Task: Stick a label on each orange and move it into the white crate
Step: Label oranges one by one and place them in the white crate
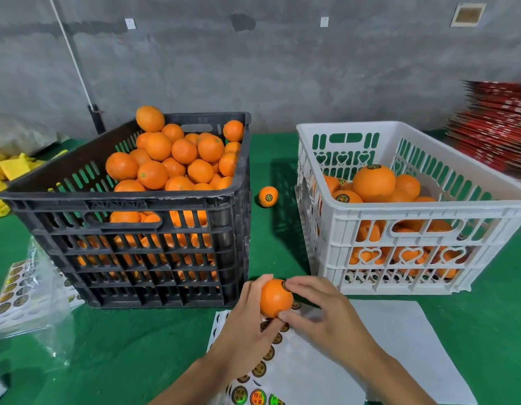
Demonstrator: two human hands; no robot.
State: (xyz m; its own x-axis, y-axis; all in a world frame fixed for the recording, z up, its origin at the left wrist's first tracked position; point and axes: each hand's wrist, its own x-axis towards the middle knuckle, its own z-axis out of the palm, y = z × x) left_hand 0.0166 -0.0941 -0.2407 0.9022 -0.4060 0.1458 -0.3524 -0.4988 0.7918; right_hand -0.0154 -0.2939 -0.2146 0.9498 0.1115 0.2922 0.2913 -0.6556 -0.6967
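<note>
**Label pressed onto orange above sticker sheet**

Hands meet at the near edge of the green table (pixel 154 340), between the two crates. The left hand (pixel 247 325) cups an orange (pixel 275 298) from the left and below, fingers curled around it, thumb lying over its top. The right hand (pixel 320 311) comes in from the right: its fingertips (pixel 291 286) press a round dark-rimmed label (pixel 285 285) against the upper right of the fruit, while its thumb touches the orange's lower side. So both hands grip the same orange, which is held just above a sticker sheet (pixel 265 372).

That sheet lies on the table under the hands, with round labels in rows along its left part and bare white backing paper to the right. More label sheets (pixel 16 290) in a clear plastic bag lie at the far left of the table.

A black crate (pixel 171 255) stands on the left, heaped with unlabelled oranges that rise above its rim. The white crate (pixel 422 232) stands on the right, well apart from the black one, and is partly filled with oranges; several on top show dark round labels. One labelled orange (pixel 268 196) sits alone on the green surface between the crates, nearer the white crate's far corner.

Behind the white crate, at the right edge, lies a stack of flat red cartons (pixel 498 127). Yellow material (pixel 11 171) lies at the far left.
</note>
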